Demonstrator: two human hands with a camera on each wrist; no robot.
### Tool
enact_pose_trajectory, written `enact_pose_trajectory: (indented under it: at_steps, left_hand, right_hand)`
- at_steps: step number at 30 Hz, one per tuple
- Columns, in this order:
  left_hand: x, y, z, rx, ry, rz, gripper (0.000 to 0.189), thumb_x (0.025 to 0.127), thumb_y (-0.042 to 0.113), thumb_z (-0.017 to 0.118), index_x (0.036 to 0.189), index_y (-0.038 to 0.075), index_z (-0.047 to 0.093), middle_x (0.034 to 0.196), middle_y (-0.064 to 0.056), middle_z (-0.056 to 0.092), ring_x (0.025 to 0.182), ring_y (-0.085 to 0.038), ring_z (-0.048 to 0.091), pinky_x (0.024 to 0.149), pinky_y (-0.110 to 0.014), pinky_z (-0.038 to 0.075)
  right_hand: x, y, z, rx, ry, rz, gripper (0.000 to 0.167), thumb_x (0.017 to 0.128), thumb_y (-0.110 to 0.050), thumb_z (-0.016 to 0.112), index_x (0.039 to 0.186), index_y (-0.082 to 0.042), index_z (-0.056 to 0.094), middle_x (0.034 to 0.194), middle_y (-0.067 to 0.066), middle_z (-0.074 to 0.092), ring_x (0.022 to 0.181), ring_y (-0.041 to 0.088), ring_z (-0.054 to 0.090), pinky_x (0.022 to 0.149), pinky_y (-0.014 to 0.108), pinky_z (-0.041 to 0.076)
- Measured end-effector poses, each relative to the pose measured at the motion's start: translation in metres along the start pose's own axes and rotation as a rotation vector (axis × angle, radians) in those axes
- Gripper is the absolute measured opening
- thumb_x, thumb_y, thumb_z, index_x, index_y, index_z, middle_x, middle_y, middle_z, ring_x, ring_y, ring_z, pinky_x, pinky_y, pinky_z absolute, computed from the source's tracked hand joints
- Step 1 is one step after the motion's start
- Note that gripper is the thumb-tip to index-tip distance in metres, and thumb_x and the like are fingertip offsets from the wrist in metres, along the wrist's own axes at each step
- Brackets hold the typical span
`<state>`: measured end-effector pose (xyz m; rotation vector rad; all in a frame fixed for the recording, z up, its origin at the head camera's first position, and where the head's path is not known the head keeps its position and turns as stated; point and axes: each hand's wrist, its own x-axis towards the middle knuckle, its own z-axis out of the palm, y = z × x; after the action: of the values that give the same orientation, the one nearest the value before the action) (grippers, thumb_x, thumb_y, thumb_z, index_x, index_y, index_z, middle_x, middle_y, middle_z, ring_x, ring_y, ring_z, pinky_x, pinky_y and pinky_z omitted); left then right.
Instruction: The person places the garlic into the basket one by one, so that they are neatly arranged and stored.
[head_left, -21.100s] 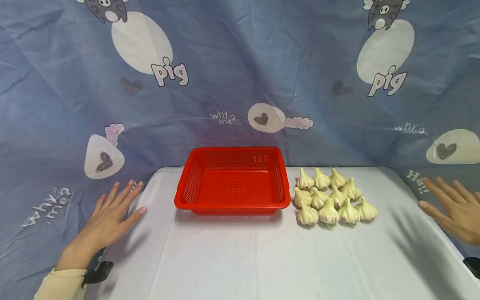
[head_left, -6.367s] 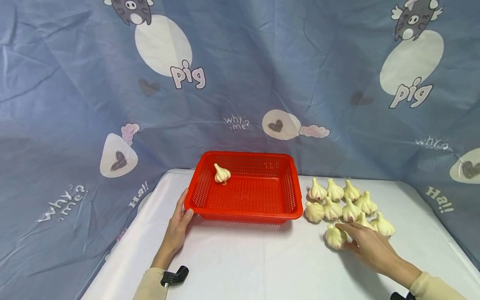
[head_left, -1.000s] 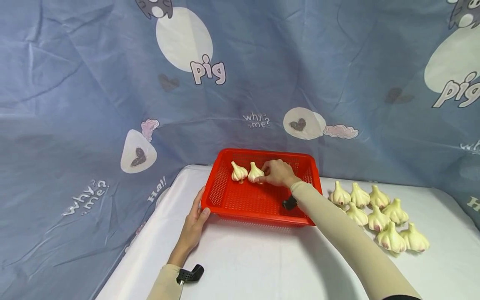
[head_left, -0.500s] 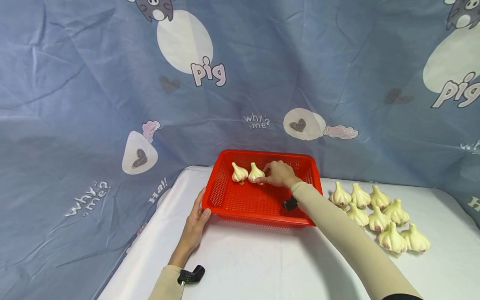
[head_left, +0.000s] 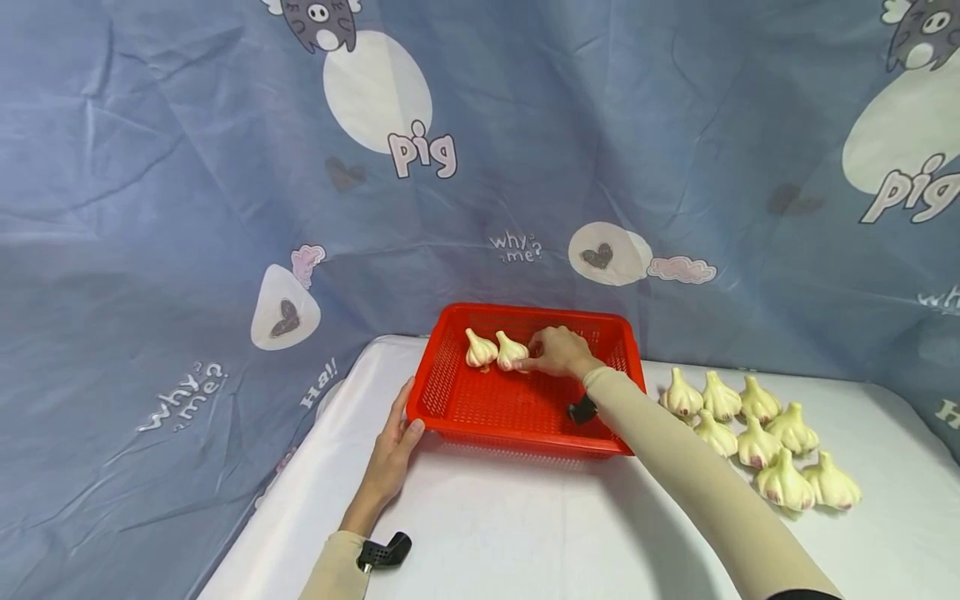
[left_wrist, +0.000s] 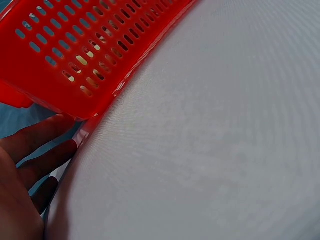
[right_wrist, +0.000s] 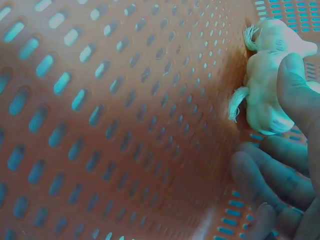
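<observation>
The red plastic basket [head_left: 517, 433] stands on the table's far side. Inside its back left part sit two garlic bulbs; the left one [head_left: 480, 350] rests on the bottom, stem up. My right hand [head_left: 558, 350] holds the other garlic bulb [head_left: 511, 352] close beside it, thumb on the bulb's near side. The right wrist view shows that thumb [right_wrist: 295, 85] pressed to the pale bulb [right_wrist: 265, 107], other fingers curved below. My left hand [head_left: 390, 450] touches the basket's front left corner with fairly straight fingers; in the left wrist view, fingertips [left_wrist: 62, 120] meet the red wall.
Several more garlic bulbs [head_left: 783, 479] stand in loose rows on the white table [head_left: 525, 533], right of the basket. Part of that group is hidden behind my right sleeve [head_left: 690, 475]. A blue printed cloth [head_left: 525, 125] hangs behind and to the left.
Over the last second the garlic bulb under my right hand has tipped slightly left toward its neighbour. Since 6.4 s ago that bulb came from the right group into the basket. Left hand stays put.
</observation>
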<state>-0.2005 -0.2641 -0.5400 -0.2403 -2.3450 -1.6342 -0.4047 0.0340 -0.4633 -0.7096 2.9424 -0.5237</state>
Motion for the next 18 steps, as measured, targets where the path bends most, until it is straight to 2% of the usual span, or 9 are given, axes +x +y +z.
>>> enact_pose_trajectory:
  at_steps: [3,6,10,14,18]
  left_hand:
    - [0.000,0.001,0.000,-0.002,0.002,-0.002,0.069,0.108,0.022,0.053,0.169,0.036,0.024,0.172,-0.003,0.038,0.150,-0.033,0.049,0.121,-0.051,0.039]
    - [0.002,0.001,0.002,-0.007,0.000,0.014,0.069,0.108,0.021,0.053,0.170,0.035,0.024,0.172,-0.003,0.036,0.151,-0.033,0.047,0.121,-0.045,0.039]
    - [0.003,0.000,0.003,0.006,0.005,0.018,0.069,0.109,0.020,0.052,0.170,0.034,0.024,0.173,-0.001,0.035,0.150,-0.031,0.049,0.116,-0.025,0.037]
    - [0.002,0.000,0.002,0.018,0.010,-0.002,0.069,0.109,0.021,0.053,0.170,0.036,0.024,0.173,0.002,0.035,0.150,-0.028,0.049,0.119,-0.035,0.038]
    - [-0.002,-0.001,0.002,0.022,0.015,-0.008,0.069,0.109,0.022,0.052,0.170,0.037,0.024,0.172,0.000,0.037,0.150,-0.030,0.048,0.121,-0.056,0.037]
  right_hand:
    - [-0.002,-0.001,-0.001,-0.001,0.001,0.002,0.052,0.084,-0.063,0.082,0.111,-0.018,0.083,0.099,0.000,0.080,0.092,0.025,0.072,0.080,0.047,0.059]
    - [-0.006,0.000,-0.008,-0.004,0.011,0.015,0.052,0.084,-0.063,0.082,0.111,-0.019,0.083,0.102,-0.001,0.081,0.096,0.026,0.073,0.081,0.049,0.060]
    - [-0.016,0.003,-0.025,0.021,0.029,0.016,0.054,0.084,-0.061,0.083,0.115,-0.018,0.082,0.109,0.000,0.082,0.104,0.027,0.074,0.084,0.050,0.060]
    - [-0.033,0.008,-0.053,0.087,0.049,-0.023,0.056,0.085,-0.056,0.085,0.121,-0.012,0.081,0.111,0.004,0.082,0.106,0.026,0.075,0.087,0.048,0.060]
    - [-0.055,0.012,-0.084,0.117,0.080,-0.054,0.056,0.084,-0.052,0.087,0.120,-0.011,0.081,0.109,0.005,0.082,0.105,0.027,0.077,0.088,0.051,0.060]
